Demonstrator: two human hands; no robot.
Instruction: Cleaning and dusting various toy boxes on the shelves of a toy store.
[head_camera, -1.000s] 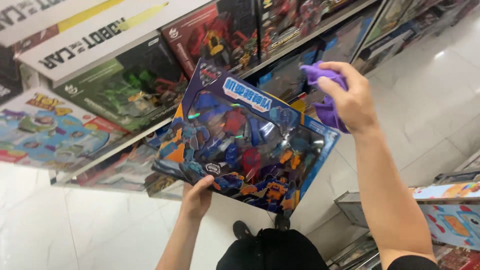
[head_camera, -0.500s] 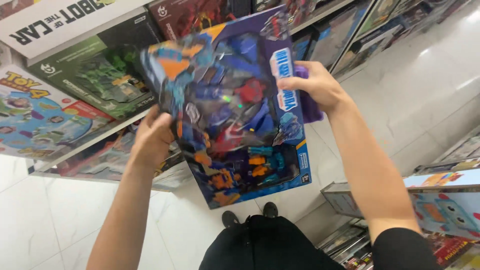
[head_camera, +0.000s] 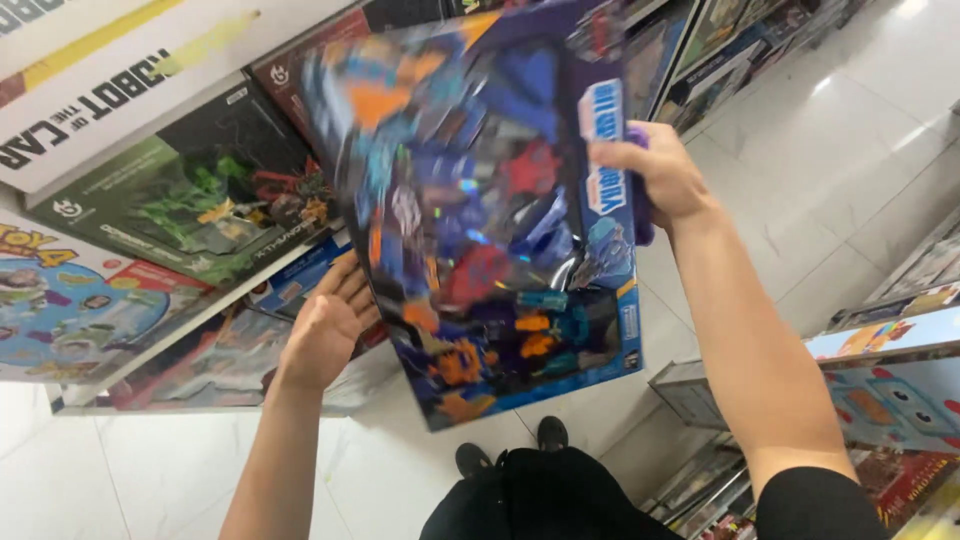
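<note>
The big windowed toy box (head_camera: 490, 210) has swung up more upright since half a second back, and the left hand (head_camera: 325, 325) has slipped off to its lower left edge! Head view: the box is blurred, up in the air before the shelf (head_camera: 200, 300) of boxed toys. Right hand (head_camera: 655, 175) clamps the right edge, a purple cloth (head_camera: 642, 225) bunched behind it. Left hand is spread flat, fingers apart, propping the back. Looks light but broad, card with thin plastic window; best gripped by the edges.

Glossy white tiled floor (head_camera: 850, 180), ceiling light reflected in it. Shelving (head_camera: 180, 330) stacked with boxed toys at left; wire racks (head_camera: 690, 390) seen at right.
</note>
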